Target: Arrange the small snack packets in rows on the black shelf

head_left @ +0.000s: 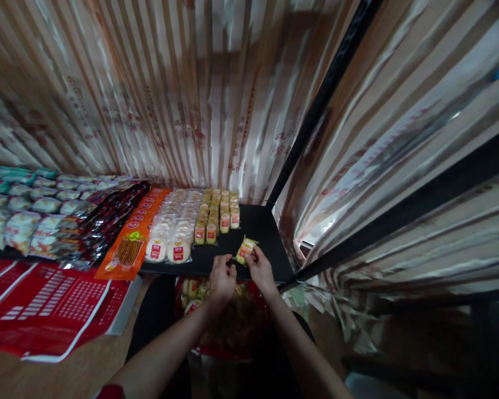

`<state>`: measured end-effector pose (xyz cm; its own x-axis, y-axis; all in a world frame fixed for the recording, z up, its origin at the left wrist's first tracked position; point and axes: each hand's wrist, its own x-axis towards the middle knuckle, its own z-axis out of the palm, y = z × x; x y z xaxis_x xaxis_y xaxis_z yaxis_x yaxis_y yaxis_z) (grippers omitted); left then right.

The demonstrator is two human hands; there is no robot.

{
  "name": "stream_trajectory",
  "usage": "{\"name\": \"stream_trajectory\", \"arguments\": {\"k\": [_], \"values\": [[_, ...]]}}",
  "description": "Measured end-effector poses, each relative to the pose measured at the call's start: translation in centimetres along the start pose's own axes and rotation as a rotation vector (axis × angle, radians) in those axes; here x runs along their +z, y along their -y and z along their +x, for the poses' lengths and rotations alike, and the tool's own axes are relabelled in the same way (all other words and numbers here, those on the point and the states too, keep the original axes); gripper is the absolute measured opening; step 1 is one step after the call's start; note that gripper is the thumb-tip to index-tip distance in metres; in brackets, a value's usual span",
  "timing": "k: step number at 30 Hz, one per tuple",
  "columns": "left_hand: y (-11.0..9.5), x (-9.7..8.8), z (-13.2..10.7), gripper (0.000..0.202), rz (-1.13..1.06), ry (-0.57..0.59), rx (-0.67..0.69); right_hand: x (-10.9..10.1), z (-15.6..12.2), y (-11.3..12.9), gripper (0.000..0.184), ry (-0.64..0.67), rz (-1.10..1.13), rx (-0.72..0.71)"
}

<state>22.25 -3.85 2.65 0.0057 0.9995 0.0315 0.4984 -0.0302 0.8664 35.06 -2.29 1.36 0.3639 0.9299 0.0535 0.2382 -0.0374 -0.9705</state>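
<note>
Together, the left hand and right hand pinched a small yellow snack packet between their fingertips above the black shelf.

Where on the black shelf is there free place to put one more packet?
Bare shelf lies right of the yellow packet rows, up to the foil curtain, and before them, where left hand and right hand hold a small packet. Leftward, round white packs crowd it.
</note>
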Motion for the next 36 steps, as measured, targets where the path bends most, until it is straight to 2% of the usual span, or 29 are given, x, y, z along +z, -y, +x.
{"name": "stream_trajectory", "arguments": {"k": [2,4,10,17,22,29,36], "values": [[-0.5,0.4,0.7,0.031,0.065,0.04,0.123,0.2,1.9,-0.5,0.039,-0.032,-0.061,-0.022],[-0.9,0.9,1.5,0.035,0.089,0.061,0.18,0.7,3.6,-0.8,0.044,-0.047,-0.067,-0.039],[-1.3,2.8,4.7,0.049,0.093,0.062,0.181,2.6,7.0,-0.6,0.032,-0.084,-0.076,-0.04],[-0.8,3.5,7.7,0.057,0.093,0.032,0.205,3.5,9.3,-0.5,0.031,-0.061,-0.137,-0.05],[-0.2,4.0,8.4,0.059,0.087,0.013,0.228,3.8,10.0,-0.8,0.035,-0.082,-0.182,-0.085],[0.4,4.2,8.5,0.059,0.09,0.003,0.281,4.0,9.7,-1.2,0.045,-0.077,-0.154,-0.129],[1.4,4.7,8.7,0.062,0.071,-0.015,0.324,4.4,9.4,-1.3,0.041,-0.09,-0.28,-0.179]]}}
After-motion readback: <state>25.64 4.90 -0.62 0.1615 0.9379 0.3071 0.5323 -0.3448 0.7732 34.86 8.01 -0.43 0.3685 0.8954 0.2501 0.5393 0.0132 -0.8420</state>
